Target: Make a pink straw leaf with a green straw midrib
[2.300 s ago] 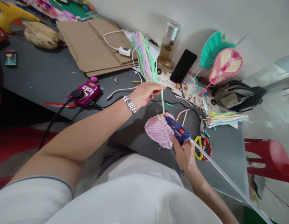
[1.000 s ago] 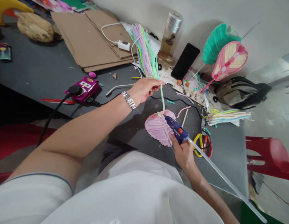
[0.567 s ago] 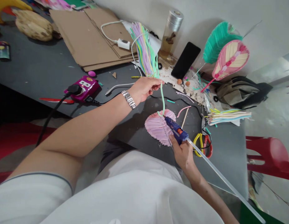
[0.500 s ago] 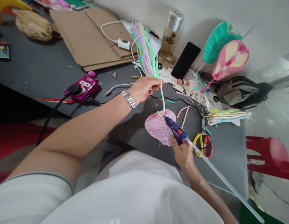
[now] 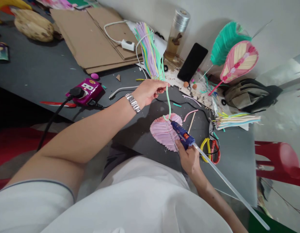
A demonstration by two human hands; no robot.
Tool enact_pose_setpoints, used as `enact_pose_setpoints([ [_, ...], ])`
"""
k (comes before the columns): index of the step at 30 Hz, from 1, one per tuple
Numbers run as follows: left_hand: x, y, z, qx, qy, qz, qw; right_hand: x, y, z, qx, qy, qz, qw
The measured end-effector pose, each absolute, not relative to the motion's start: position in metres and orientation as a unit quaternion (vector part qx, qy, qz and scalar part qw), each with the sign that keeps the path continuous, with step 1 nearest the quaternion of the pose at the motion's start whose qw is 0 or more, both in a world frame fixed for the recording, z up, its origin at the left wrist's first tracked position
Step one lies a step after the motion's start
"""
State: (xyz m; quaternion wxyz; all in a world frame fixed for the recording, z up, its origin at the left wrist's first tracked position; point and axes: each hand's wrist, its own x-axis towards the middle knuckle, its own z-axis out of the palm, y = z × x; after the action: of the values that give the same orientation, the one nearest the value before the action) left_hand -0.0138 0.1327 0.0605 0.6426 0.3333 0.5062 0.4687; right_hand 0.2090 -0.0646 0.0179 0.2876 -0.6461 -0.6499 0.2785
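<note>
My left hand (image 5: 151, 91), with a metal watch (image 5: 133, 103) on its wrist, pinches the upper part of a light green pipe cleaner (image 5: 168, 100). The strip hangs down and its lower end curls at the top edge of a pink, heart-shaped ribbed piece (image 5: 164, 133). In my right hand (image 5: 188, 158) is a blue hot glue gun (image 5: 182, 132), its nozzle close to the strip's curled end. A long clear glue stick (image 5: 233, 187) sticks out of the gun's back. My right fingers are partly hidden under the gun and lie beside the pink piece.
Yellow-and-red-handled pliers (image 5: 208, 150) lie right of the gun. Behind are a bundle of pipe cleaners (image 5: 150, 53), a glass bottle (image 5: 177, 35), a phone (image 5: 193, 62) and cardboard (image 5: 91, 38). A purple power socket (image 5: 88, 91) sits at left; cables cross the table.
Both hands, the green strip and the glue gun hold almost the same positions. The view has shifted very slightly, and the glue stick's far end sits a little further left.
</note>
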Motion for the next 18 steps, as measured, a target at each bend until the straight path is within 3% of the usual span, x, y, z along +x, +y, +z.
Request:
enact_pose_setpoints([
  [18, -0.0148, 0.1342, 0.0582, 0.327, 0.512, 0.474, 0.637, 0.2083, -0.0664, 0.0153, -0.645, -0.642, 0.300, 0.288],
])
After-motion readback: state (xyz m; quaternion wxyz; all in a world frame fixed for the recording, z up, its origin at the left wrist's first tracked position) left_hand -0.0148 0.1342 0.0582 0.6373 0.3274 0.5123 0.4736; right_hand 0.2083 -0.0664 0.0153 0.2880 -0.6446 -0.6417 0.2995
